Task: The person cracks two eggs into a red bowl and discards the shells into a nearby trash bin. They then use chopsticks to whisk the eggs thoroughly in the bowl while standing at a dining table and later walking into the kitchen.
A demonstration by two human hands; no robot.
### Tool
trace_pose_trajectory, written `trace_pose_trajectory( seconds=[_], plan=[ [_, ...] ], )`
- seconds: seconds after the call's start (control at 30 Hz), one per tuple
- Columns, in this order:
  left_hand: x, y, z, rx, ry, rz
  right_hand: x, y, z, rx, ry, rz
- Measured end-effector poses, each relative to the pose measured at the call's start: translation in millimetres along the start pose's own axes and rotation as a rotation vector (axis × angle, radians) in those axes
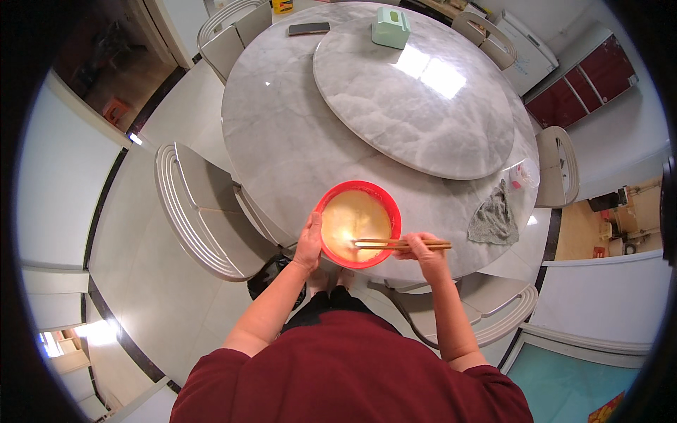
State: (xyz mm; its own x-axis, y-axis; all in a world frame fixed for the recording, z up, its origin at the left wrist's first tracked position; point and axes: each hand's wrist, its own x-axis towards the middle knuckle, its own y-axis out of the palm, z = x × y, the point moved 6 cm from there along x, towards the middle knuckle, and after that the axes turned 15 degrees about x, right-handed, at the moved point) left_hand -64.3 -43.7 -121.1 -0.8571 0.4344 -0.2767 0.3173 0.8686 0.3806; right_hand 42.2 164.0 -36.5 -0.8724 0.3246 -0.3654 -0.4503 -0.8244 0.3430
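At the near edge of a round marble-patterned table (pixel 275 143) is a red bowl (pixel 395 211). A pale yellow liquid mixture (pixel 354 217) covers its inside, with a bright glare on the surface. My left hand (pixel 311 242) grips the bowl's left rim, thumb on top and the other fingers hidden beneath. From the right, my right hand (pixel 423 252) holds a pair of wooden chopsticks (pixel 381 244) nearly level across the bowl's rim. Their tips reach the mixture near the bowl's lower middle.
A raised turntable (pixel 412 121) bears a mint-green tissue box (pixel 390 29). A grey cloth (pixel 494 219) and a clear plastic bag (pixel 523 175) lie at the right; a phone (pixel 309 29) lies far left. Chairs (pixel 211 211) surround the table. A black bag (pixel 267 277) is below the edge.
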Motion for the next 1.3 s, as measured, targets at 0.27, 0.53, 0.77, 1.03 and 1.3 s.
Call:
trace_pose_trajectory(
  seconds=[0.27,0.53,0.77,1.03,1.3],
  plan=[
    [1,-4,2,0.039,0.001,-0.028,-4,6,11,-0.075,-0.054,0.015],
    [2,-3,-4,0.096,0.054,-0.028,16,16,76,-0.489,-0.301,0.056],
    [2,0,-3,0.123,0.052,-0.013,-5,15,56,-0.315,-0.134,0.061],
    [-1,0,-9,0.130,0.055,-0.039,-26,38,64,-0.491,-0.087,0.130],
    [4,-4,0,0.136,0.070,-0.052,-31,46,85,-0.722,-0.164,0.180]
  ],
)
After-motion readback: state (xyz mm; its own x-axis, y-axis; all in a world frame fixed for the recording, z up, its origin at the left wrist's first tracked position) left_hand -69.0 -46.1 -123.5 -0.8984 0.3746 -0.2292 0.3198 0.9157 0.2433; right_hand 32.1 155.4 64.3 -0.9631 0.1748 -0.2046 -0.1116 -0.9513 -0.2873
